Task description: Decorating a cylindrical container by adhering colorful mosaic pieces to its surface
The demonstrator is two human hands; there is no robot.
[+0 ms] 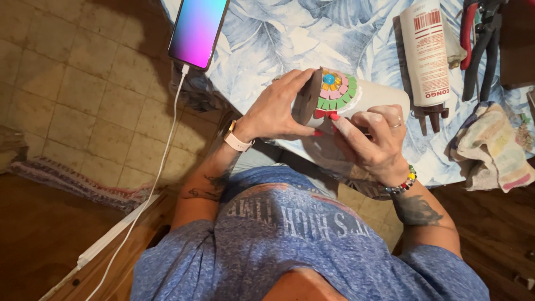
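Bottle (356, 96), pale and lying on its side, sits between both hands above the near edge of the surface (290, 50). Its flat base faces the camera's left and carries a mosaic flower (334, 92) of green, pink, yellow and red pieces with a blue centre; the long axis runs roughly left to right in view, the far end pointing toward a glue tube (426, 53). The left hand (276, 111) cups the base from the side, its fingers (295, 81) curled over the top rim and the thumb under it, gripping the bottle. The right hand (376, 139) comes from below, its fingers (343, 127) pressed together, the red-nailed tips touching the red pieces at the flower's lower edge. A phone (198, 30) with a lit screen lies at the surface's left edge, a white cable (161, 161) hanging from it. Pliers (482, 44) and a rag (493, 145) lie to the right.
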